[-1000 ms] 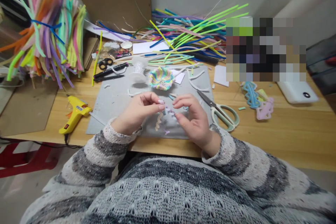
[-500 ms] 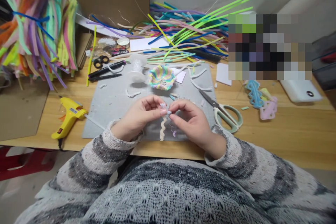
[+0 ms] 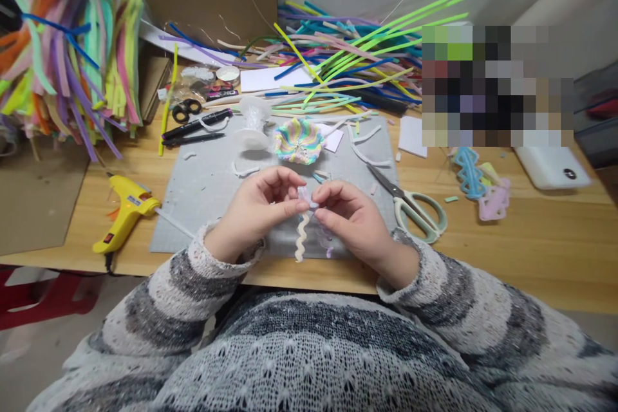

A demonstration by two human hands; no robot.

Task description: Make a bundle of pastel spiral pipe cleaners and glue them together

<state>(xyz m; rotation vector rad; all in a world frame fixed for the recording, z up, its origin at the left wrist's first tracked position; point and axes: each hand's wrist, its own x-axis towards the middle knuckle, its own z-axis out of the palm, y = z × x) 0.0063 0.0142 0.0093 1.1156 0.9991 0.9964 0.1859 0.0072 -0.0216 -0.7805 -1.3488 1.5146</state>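
My left hand (image 3: 263, 206) is closed in a pinch on a small pale lilac piece (image 3: 303, 194), probably fuzzy stem, held just above the grey cutting mat (image 3: 193, 187). The fingertips of my right hand (image 3: 355, 215) pinch the same piece from the other side. Below the fingers hangs a wavy cream strip (image 3: 302, 241), and beside it dangles a thin curl with a lilac tip (image 3: 329, 252). Where these parts join is hidden by my fingers. Beyond my hands sits a ruffled pastel flower-shaped piece (image 3: 298, 140).
Green-handled scissors (image 3: 420, 215) lie to the right, a yellow glue gun (image 3: 126, 209) to the left. A clear spool (image 3: 253, 122), black pens (image 3: 196, 129) and small black scissors (image 3: 186, 109) lie farther back. Loose pipe cleaners (image 3: 347, 58) heap along the wall; a bundle (image 3: 62, 51) stands left.
The lilac piece now shows taller between my fingertips. The cream strip and the curl hang slightly lower and farther right. Both hands keep their pinch.
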